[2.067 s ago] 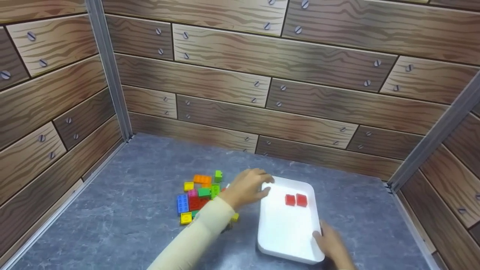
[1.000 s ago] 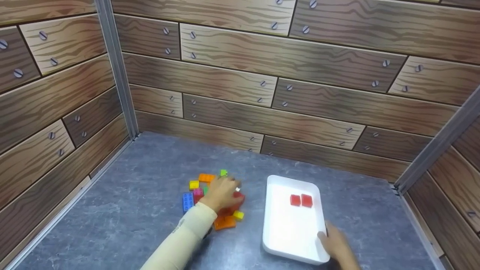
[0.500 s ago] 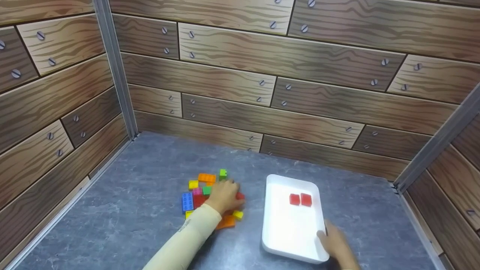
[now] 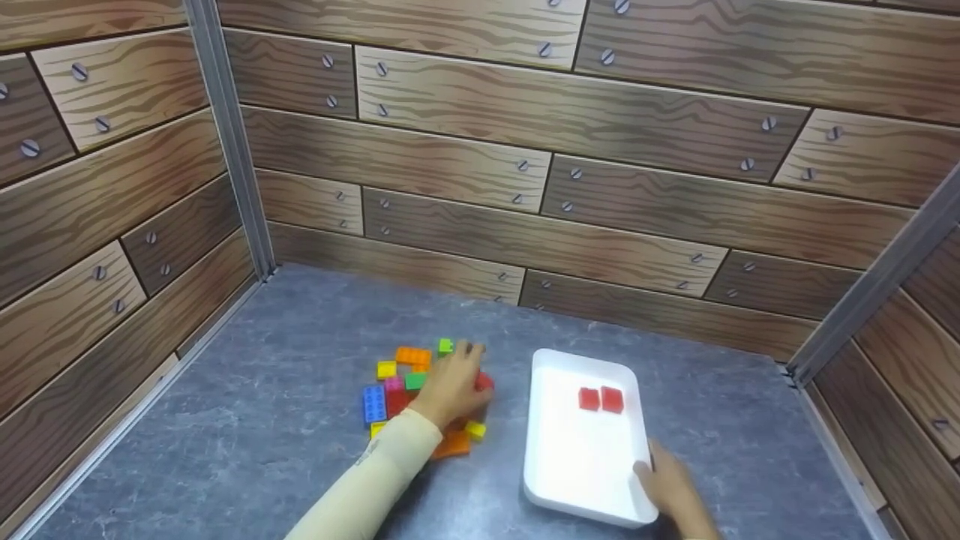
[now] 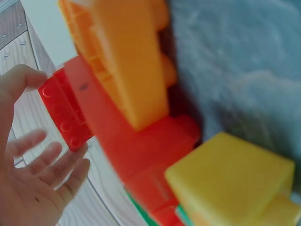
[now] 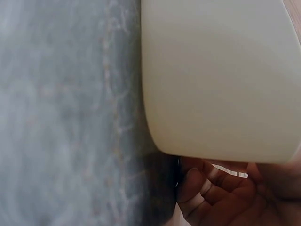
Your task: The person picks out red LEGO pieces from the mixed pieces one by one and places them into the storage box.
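Note:
In the head view my left hand (image 4: 450, 386) is over the right side of a pile of toy building blocks. Between its thumb and fingers it holds a red block (image 5: 66, 109), whose studs show in the left wrist view. Right behind that block are another red block (image 5: 136, 146), an orange block (image 5: 134, 61) and a yellow block (image 5: 230, 179). My right hand (image 4: 667, 484) grips the near right rim of a white tray (image 4: 581, 465), thumb over the edge; in the right wrist view its fingers are curled beneath. Two red blocks (image 4: 601, 399) lie inside the tray.
Around the left hand lie a blue block (image 4: 374, 405), an orange block (image 4: 413, 356), a light green block (image 4: 445, 346) and several others. Wood-patterned walls (image 4: 450, 187) with metal corner posts (image 4: 236, 142) enclose the grey tabletop (image 4: 300, 465).
My left hand has moved from the tray's left edge back to the pile and taken hold of a red block there. The right hand stays on the tray rim.

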The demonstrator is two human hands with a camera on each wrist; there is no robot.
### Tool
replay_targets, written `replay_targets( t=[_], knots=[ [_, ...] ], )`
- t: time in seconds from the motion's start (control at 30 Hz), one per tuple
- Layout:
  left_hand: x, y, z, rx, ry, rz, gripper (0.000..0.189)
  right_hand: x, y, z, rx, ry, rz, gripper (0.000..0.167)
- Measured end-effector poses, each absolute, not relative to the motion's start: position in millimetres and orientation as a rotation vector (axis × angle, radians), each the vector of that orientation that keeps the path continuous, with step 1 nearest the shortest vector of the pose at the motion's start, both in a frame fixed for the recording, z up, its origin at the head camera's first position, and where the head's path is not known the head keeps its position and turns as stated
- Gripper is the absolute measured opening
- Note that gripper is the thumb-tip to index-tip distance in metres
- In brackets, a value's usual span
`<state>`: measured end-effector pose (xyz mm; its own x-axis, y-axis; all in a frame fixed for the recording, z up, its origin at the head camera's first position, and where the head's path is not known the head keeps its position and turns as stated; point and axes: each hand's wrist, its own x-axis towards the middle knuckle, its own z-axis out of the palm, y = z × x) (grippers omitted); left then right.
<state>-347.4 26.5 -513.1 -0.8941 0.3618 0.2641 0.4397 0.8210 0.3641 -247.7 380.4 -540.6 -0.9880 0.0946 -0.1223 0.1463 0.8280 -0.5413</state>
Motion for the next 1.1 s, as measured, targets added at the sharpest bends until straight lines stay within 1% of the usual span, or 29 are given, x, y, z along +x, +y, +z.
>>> replay_targets(
  t=[0.07, 0.1, 0.17, 0.3, 0.4, 0.53, 0.67, 0.83, 1.1],
  knots=[
    [-345.6, 26.5, -510.2, -0.602, -2.837, -0.751, 0.075, -248.1, 380.4, -540.9, 0.22, 2.899, -0.887, 0.058],
    [-344.8, 26.6, -509.2, -0.594, -2.839, -0.793, 0.076, -248.4, 380.4, -541.1, 0.236, 2.888, -0.895, 0.058],
    [-343.3, 26.5, -508.0, -0.594, -2.834, -0.823, 0.073, -248.8, 379.9, -541.1, 0.265, 2.865, -0.908, 0.058],
    [-341.6, 26.5, -508.8, -0.622, -2.796, -0.791, 0.057, -249.6, 379.8, -541.4, 0.278, 2.857, -0.898, 0.057],
    [-340.7, 26.7, -509.7, -0.621, -2.785, -0.787, 0.051, -250.3, 379.3, -540.2, 0.296, 2.842, -0.896, 0.057],
    [-339.3, 27.2, -510.0, -0.627, -2.766, -0.788, 0.048, -250.5, 378.8, -538.1, 0.304, 2.829, -0.908, 0.059],
    [-338.0, 27.7, -509.5, -0.618, -2.763, -0.811, 0.047, -248.2, 380.1, -538.1, 0.219, 2.887, -0.884, 0.057],
    [-336.8, 28.9, -508.9, -0.61, -2.785, -0.839, 0.044, -248.4, 379.8, -538.3, 0.242, 2.872, -0.883, 0.058],
    [-336.6, 30.4, -509.7, -0.703, -2.741, -0.816, 0.044, -248.3, 379.3, -539.0, 0.243, 2.884, -0.875, 0.058]
  ],
)
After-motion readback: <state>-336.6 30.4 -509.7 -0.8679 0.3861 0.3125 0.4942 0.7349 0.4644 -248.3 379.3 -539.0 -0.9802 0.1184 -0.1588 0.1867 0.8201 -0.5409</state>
